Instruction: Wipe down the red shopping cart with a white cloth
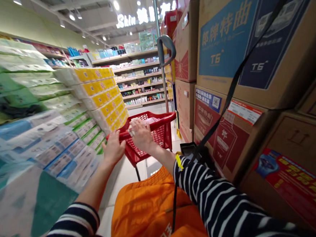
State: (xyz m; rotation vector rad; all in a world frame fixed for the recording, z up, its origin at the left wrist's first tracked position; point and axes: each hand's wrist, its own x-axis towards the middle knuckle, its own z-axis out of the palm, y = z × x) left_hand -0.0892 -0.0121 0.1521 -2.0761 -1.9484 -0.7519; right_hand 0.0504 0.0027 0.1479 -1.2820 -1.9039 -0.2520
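A red shopping cart [138, 153] with a perforated basket stands in front of me. My left hand [113, 148] is curled over the left end of its red handle [161, 122]. Further right, my right hand [142, 136] presses a crumpled white cloth or tissue [133, 125] against the same bar, fingers closed over it. Part of the cloth is hidden beneath the hand. Both forearms reach forward over my orange apron [150, 202].
Stacked tissue packs [99, 97] line the left side. Tall cardboard boxes [224, 56] rise close on the right, beside a pole with a grey loop handle [171, 50]. Shelves of small goods [141, 76] stand ahead. A dark strap [234, 84] crosses my view.
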